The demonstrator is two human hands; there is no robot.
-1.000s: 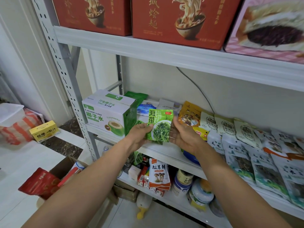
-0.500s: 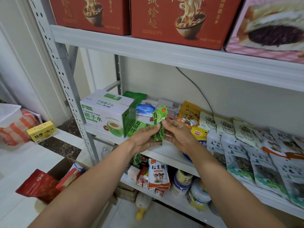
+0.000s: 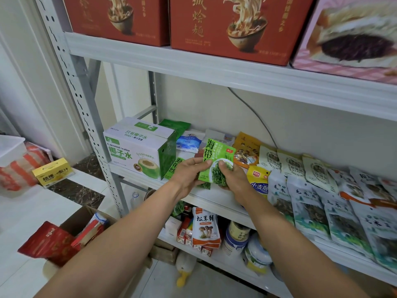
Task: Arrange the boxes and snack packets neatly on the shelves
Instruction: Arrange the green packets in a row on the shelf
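Observation:
A green seaweed snack packet (image 3: 217,154) is held upright, face towards me, above the front of the middle shelf (image 3: 214,201). My left hand (image 3: 189,174) pinches its left edge and my right hand (image 3: 231,179) grips its lower right part. A second green seaweed packet (image 3: 176,167) leans against the white and green coconut water box (image 3: 137,147) at the shelf's left end. More snack packets (image 3: 335,205) lie in rows along the right of this shelf.
Red noodle boxes (image 3: 234,24) and a pink box (image 3: 352,35) fill the top shelf. A mushroom packet (image 3: 205,229) and jars (image 3: 238,237) stand on the lower shelf. A cardboard box with red packets (image 3: 64,237) and a yellow box (image 3: 53,172) sit at left.
The green packet was turned edge-on between both hands half a second ago; now it faces me again, raised slightly and tilted right. The view shifted a little.

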